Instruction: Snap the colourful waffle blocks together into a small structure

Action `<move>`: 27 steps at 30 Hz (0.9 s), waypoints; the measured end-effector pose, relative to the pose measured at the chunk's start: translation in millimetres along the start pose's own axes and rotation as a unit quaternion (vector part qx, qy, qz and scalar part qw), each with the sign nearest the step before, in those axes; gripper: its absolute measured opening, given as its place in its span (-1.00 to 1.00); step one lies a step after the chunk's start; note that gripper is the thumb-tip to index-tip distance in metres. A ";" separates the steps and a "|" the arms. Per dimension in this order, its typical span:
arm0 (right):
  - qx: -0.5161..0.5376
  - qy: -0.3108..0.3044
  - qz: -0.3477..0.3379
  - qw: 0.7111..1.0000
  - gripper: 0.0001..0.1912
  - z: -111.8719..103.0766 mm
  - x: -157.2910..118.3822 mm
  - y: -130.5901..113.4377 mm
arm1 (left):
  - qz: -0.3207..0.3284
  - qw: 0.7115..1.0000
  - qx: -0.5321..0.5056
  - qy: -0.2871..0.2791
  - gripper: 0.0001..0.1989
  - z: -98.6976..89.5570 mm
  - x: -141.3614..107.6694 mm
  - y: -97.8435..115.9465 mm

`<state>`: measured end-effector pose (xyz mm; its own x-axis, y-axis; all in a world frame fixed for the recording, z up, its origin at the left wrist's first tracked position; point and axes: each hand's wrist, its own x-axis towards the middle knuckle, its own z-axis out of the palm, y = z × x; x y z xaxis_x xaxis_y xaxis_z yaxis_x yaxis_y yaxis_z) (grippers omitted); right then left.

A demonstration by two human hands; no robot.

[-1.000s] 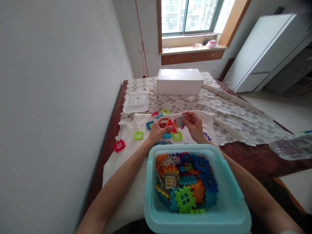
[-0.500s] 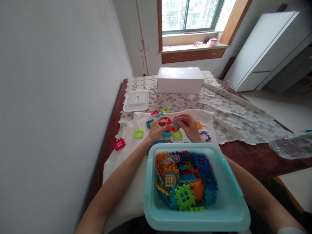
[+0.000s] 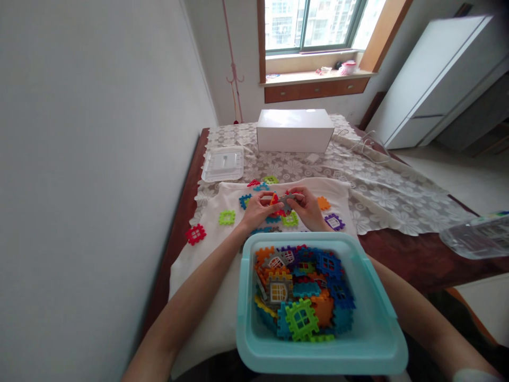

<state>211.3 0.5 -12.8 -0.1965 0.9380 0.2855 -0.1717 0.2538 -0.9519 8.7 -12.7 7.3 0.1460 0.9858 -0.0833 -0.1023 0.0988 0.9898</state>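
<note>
- Red window tile (image 3: 195, 234): lies flat and apart from the others, at the left of the white cloth (image 3: 207, 270).
- Clear plastic lid (image 3: 222, 164): far left, on the lace tablecloth (image 3: 382, 204).
- Lime frame tile (image 3: 227, 217): on the cloth, left of the hands.
- Dark blue tile (image 3: 245, 201): on the cloth, just beyond the left hand's wrist side.
- Small red tile (image 3: 253, 183), light blue tile (image 3: 261, 187), far lime tile (image 3: 270, 180): a loose group near the cloth's far edge.
- Left hand (image 3: 258, 210): pinching the red-and-orange tile cluster (image 3: 275, 200), raised over the middle of the cloth.
- Gray tile (image 3: 288, 201): between the two hands, up against the cluster in this view; whether their teeth mesh cannot be told.
- White box (image 3: 294, 139): far centre.
- Right hand (image 3: 307, 208): gripping the gray tile between thumb and fingers.
- Turquoise bin (image 3: 384, 339): near centre, holding a mixed heap of notched tiles.
- Orange tile (image 3: 323, 203) and purple window tile (image 3: 334, 222): loose, right of the right hand.
- Clear plastic container (image 3: 473, 239): far right side, by the table edge.
- Progress: seemingly early; a few tiles appear joined in the cluster, the gray one apparently being fitted, while many lie unjoined on the cloth and in the bin.
- Markings: no brand, label or writing legible.
</note>
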 end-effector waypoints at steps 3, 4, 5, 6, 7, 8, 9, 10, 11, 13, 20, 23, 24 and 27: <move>0.013 0.009 0.005 1.000 -0.45 -0.2 0.8 -2.1 | 0.004 1.000 0.003 -0.001 -0.17 2.0 0.3 0.1; 0.021 0.010 0.008 1.000 -0.44 -0.3 1.1 -3.2 | 0.006 1.000 0.005 -0.002 -0.15 2.5 0.5 0.3; 0.028 0.012 0.011 0.999 -0.44 -0.5 1.4 -4.2 | 0.008 1.000 0.007 -0.001 -0.14 2.7 0.7 0.6; 0.034 0.016 0.016 0.999 -0.45 -0.7 1.7 -5.1 | 0.012 1.000 0.011 0.000 -0.13 2.8 0.8 0.9; 0.039 0.024 0.020 0.999 -0.46 -1.1 2.1 -5.8 | 0.016 1.000 0.015 0.002 -0.13 2.5 0.9 1.3; 0.045 0.036 0.024 0.998 -0.48 -1.7 2.6 -6.2 | 0.021 1.000 0.018 0.002 -0.14 2.1 0.8 1.7; 0.053 0.049 0.029 0.997 -0.50 -2.4 3.3 -6.3 | 0.026 0.999 0.018 0.000 -0.14 1.6 0.7 2.1; 0.064 0.062 0.034 0.995 -0.51 -3.1 4.0 -6.3 | 0.032 0.999 0.016 -0.003 -0.14 1.1 0.5 2.5; 0.077 0.076 0.038 0.993 -0.51 -3.9 4.8 -6.1 | 0.037 0.999 0.010 -0.008 -0.14 0.7 0.4 2.7; 0.108 0.094 0.044 0.989 -0.52 -5.2 6.4 -5.4 | 0.044 0.999 -0.007 -0.017 -0.13 0.5 0.8 2.4; 0.090 0.055 0.044 0.993 -0.64 -4.6 4.6 0.1 | 0.068 0.994 -0.069 0.042 -0.29 1.9 6.7 -0.8; 0.035 0.032 0.039 0.998 -0.65 -5.7 3.0 2.0 | 0.069 0.991 -0.101 0.058 -0.27 0.4 7.3 0.1; 0.013 0.023 0.035 0.999 -0.66 -6.3 2.8 1.9 | 0.072 0.990 -0.107 0.064 -0.27 -0.1 7.1 0.6; -0.039 -0.005 0.020 0.999 -0.60 -8.0 2.7 -0.3 | 0.086 0.987 -0.107 0.086 -0.31 -1.2 6.6 1.4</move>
<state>218.5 4.8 -12.6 -0.2121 0.9455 0.2471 -0.0874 0.2334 -0.9684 8.3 -5.9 8.0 -0.0584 0.9972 0.0469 -0.3194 -0.0632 0.9455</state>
